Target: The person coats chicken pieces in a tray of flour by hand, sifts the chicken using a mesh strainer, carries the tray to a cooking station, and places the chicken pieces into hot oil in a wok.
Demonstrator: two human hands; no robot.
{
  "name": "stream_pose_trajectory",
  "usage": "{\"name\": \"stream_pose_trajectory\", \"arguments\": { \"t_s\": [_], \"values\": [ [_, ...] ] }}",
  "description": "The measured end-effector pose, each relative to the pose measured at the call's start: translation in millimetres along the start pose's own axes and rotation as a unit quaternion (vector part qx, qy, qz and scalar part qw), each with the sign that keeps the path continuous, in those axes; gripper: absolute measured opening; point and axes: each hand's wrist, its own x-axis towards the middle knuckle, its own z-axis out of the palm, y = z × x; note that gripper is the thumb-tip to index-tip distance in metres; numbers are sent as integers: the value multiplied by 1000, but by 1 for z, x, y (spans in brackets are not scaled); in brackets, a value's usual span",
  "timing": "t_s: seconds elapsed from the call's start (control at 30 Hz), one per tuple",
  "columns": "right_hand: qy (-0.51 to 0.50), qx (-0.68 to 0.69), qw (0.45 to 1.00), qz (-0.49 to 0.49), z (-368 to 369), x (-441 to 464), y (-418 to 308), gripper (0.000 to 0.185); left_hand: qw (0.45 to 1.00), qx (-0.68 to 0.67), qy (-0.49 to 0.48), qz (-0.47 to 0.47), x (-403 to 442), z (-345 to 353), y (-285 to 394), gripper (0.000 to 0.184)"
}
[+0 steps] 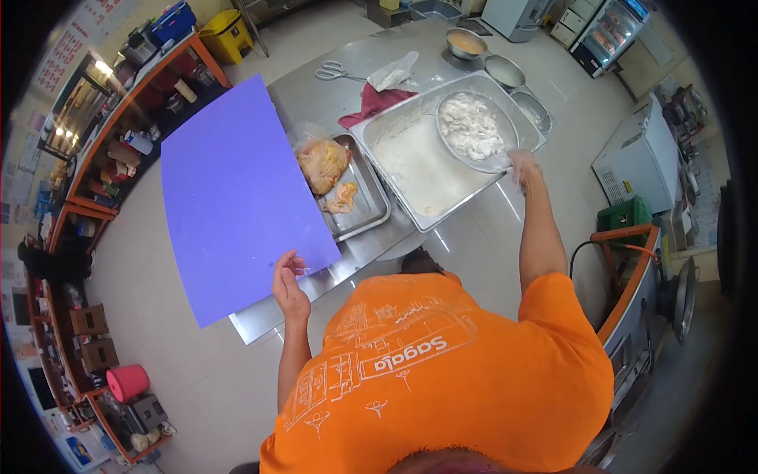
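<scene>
My right hand [522,167], in what looks like a clear plastic glove, grips the near rim of a round metal sieve [444,141]. White flour-coated pieces [472,126] fill the sieve, which is over the right part of a deep steel pan [427,227] of white flour [414,166]. Over the near edge of a purple cutting board [237,197] is my left hand [290,283], open with its fingers loosely bent and nothing in them. Raw chicken [324,164] in a plastic bag and a smaller chicken piece [343,197] lie in a shallow steel tray [365,225] between board and pan.
Beyond the pan on the steel table [308,79] are scissors [333,71], a dark red cloth [376,105] and a crumpled plastic glove or bag [392,73]. Metal bowls [466,44] line the far right. Shelves [134,103] stand left, a white chest freezer [638,162] right.
</scene>
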Motion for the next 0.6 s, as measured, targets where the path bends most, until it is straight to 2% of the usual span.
{"name": "stream_pose_trajectory", "arguments": {
  "t_s": [0.13,0.23,0.33,0.43,0.6],
  "values": [
    [12,53,998,-25,10,5,0,13,1000,11,-10,2,-2,-2,0,45],
    [-52,-102,993,-5,-7,-2,-7,14,1000,-2,-5,-3,-3,1,-1,45],
    [7,100,985,-138,11,62,41,15,1000,11,-11,5,-3,3,1,46],
    [-21,-119,992,-27,-2,-22,-27,14,1000,4,-3,3,-3,2,-1,45],
    [-15,-50,999,-1,17,-49,-32,11,1000,-1,0,0,-6,0,-3,45]
  ]
}}
